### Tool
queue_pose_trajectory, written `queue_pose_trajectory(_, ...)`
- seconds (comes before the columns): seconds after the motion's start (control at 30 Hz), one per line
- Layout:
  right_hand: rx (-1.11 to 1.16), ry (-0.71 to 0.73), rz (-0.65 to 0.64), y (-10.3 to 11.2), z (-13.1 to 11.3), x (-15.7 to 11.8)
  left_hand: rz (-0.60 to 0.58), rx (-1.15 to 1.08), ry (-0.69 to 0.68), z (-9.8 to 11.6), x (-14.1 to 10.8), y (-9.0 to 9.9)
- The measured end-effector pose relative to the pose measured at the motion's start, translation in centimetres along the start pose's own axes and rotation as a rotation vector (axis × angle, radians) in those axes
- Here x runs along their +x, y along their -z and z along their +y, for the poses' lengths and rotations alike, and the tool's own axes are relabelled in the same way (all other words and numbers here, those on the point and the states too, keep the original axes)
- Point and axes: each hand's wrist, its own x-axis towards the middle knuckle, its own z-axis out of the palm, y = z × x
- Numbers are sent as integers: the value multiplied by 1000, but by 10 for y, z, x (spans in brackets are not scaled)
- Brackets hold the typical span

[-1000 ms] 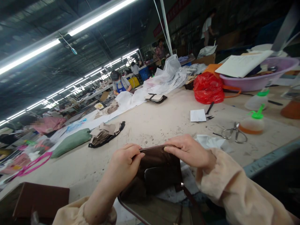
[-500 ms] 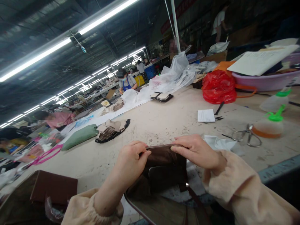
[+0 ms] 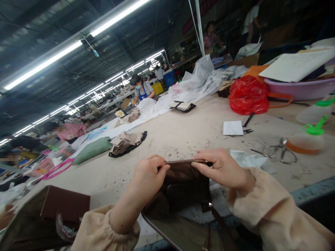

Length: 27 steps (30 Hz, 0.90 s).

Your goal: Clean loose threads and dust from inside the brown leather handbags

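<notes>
A dark brown bag with a shiny lining hangs over the near table edge, its mouth facing me. My left hand pinches the left end of the bag's upper rim between thumb and fingers. Further right on that same rim, my right hand grips with the thumb inside and the fingers over the outer side. A narrow strap with a metal stud hangs at the bag's right. The bag's lower part runs out of view.
Another brown bag lies at left. Scissors, a squeeze bottle, a white card, a red plastic bag and a purple basin stand right. A green cushion-like bundle and brown pieces lie left.
The view has shifted slightly, so the table things sit a little further right. Both hands keep their hold on the bag's rim, with hardly any movement.
</notes>
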Motion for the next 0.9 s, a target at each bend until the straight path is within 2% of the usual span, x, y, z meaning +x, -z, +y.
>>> queue_pose_trajectory(0.17, 80, -6, -98, 2, -3, 1, 14, 29, 10, 0, -2, 1)
queue_pose_trajectory(0.27, 93, -27, -78, -2, -5, 2, 19, 36, 10, -1, -3, 1)
queue_pose_trajectory(0.37, 1, -39, -33, -10, -9, 4, 25, 41, 3, -1, -4, 1)
queue_pose_trajectory(0.5, -151, 23, -7, -17, -15, 5, 27, 44, -7, 0, -6, 0)
queue_pose_trajectory(0.73, -333, 69, -8, -15, -18, 5, 39, 48, -4, 1, -8, -1)
queue_pose_trajectory(0.9, -464, 59, 8, -20, -32, 3, 32, 33, -3, 4, -10, -1)
